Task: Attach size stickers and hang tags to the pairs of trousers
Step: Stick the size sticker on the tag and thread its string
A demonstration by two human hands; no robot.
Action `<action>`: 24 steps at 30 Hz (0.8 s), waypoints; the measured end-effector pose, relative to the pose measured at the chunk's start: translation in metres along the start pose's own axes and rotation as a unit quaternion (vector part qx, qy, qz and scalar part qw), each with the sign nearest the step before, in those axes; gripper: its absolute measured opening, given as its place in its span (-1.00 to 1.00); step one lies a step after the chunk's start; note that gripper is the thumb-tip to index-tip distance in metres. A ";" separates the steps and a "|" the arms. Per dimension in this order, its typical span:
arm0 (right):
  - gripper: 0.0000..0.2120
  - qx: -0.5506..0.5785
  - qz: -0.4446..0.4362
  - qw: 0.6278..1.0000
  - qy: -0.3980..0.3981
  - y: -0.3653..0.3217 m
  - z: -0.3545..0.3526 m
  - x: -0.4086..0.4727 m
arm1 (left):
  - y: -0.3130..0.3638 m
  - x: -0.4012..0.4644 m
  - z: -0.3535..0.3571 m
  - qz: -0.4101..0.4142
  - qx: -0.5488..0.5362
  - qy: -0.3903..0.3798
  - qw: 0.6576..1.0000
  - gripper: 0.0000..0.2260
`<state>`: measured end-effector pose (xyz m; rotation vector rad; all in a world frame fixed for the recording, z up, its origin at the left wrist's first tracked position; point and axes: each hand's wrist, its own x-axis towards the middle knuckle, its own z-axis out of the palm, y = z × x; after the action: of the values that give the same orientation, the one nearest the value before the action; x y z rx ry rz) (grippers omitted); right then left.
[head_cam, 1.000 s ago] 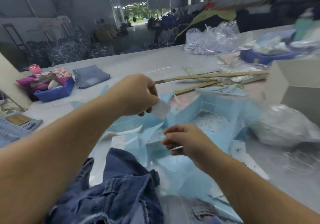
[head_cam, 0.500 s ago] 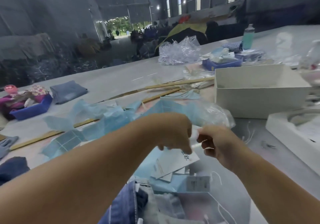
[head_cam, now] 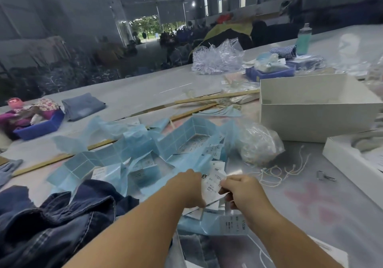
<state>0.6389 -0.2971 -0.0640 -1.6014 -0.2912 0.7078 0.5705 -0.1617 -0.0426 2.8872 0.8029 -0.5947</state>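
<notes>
White paper, printed with small dark text, makes up the sticker sheet held between both hands above the table. Its long axis runs away from the person, top end pointing toward the far side of the table and tipped slightly right. The left hand lies against the sheet's left edge, fingers curled under and pinching its lower part; the right hand is at the right edge, thumb and fingers pinching the sheet near its middle. More white stickers lie just under the hands on blue backing paper, which is crumpled and spread across the table's middle. Dark denim trousers are heaped to the left of the left forearm. Right of the hands lie loose white strings, and beyond them a clear plastic bag. An open white box stands farther right; wooden sticks lie beyond the blue paper.
</notes>
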 end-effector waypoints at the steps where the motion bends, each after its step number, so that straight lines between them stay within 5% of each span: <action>1: -0.79 -0.001 0.001 1.000 0.000 0.002 0.003 0.000 | -0.001 0.002 0.000 -0.005 0.001 0.005 1.000 -0.41; 11: -0.81 -0.102 -0.058 0.993 0.030 0.013 0.010 0.001 | -0.004 0.003 0.002 -0.057 -0.062 0.025 0.996 -0.32; 19: -0.77 -0.053 -0.073 0.994 0.055 0.015 0.007 -0.002 | -0.012 0.003 -0.007 -0.052 -0.184 -0.007 0.981 -0.81; 21: -0.77 -0.016 -0.081 0.995 0.049 0.012 0.005 -0.003 | -0.018 0.001 -0.012 -0.051 -0.290 -0.011 0.955 -0.79; 24: -0.77 0.046 -0.094 0.994 0.026 0.006 0.004 -0.005 | -0.022 -0.004 -0.018 -0.063 -0.517 -0.026 0.853 -0.80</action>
<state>0.6313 -0.2975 -0.0679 -1.4812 -0.3609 0.5273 0.5619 -0.1418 -0.0242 1.8259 0.9171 -0.1381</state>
